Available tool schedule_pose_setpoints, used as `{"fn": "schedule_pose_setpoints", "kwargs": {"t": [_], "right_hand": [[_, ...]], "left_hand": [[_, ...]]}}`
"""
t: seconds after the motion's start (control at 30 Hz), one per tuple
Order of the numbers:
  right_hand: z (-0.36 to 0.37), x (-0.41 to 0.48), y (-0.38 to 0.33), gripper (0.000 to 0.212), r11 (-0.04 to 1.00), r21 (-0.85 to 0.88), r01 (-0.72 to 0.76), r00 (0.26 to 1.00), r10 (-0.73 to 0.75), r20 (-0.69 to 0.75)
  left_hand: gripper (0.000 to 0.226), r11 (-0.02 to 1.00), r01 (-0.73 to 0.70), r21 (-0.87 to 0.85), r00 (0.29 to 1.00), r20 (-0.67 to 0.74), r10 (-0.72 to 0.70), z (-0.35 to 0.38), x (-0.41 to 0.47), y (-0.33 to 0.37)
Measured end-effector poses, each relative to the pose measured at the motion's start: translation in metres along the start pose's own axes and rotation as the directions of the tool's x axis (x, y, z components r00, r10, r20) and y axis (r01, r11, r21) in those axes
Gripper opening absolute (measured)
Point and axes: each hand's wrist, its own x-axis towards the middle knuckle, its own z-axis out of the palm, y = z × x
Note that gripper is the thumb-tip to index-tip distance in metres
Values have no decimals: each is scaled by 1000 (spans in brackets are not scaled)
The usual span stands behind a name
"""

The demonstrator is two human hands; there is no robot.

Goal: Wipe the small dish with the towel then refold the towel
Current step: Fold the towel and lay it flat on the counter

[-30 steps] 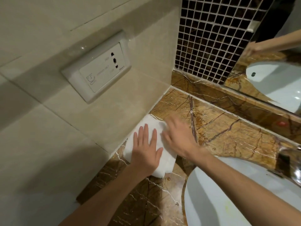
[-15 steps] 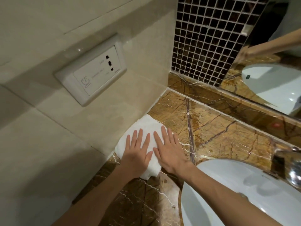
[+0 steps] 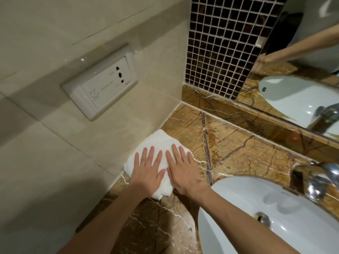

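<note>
A folded white towel (image 3: 157, 142) lies on the brown marble counter (image 3: 238, 149), tight against the beige tiled wall. My left hand (image 3: 148, 171) rests flat on the towel's left half, fingers spread. Beside it, my right hand (image 3: 183, 169) presses flat on the right half, its thumb touching my left thumb. Neither hand grips anything. No small dish is in view.
A white sink basin (image 3: 229, 208) sits at the lower right with a chrome tap (image 3: 319, 180) behind it. A wall socket plate (image 3: 102, 83) is mounted on the left wall. Dark mosaic tiles (image 3: 220, 46) and a mirror (image 3: 302, 70) rise behind the counter.
My right hand has come to rest flat on the towel next to my left hand. Both hands have stayed pressed there, and the view has shifted slightly.
</note>
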Motion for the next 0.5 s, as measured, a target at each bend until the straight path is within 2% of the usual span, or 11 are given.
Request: {"fn": "schedule_pose_setpoints", "kwargs": {"t": [0.1, 0.3, 0.4, 0.5], "right_hand": [[-6, 0, -2, 59, 1000, 10, -23, 998, 22, 54], [-22, -6, -7, 57, 995, 63, -72, 988, 63, 140], [-30, -23, -10, 53, 996, 75, -47, 990, 36, 135], [-36, -46, -12, 45, 1000, 24, -18, 993, 15, 116]], "left_hand": [[62, 1000, 16, 18, 998, 58, -17, 3, 3, -2], [62, 995, 65, -78, 964, 264, -42, -24, 11, 6], [59, 981, 96, -167, 959, 281, -46, -38, 4, 10], [54, 972, 91, -216, 970, 240, -37, -53, -11, 10]]}}
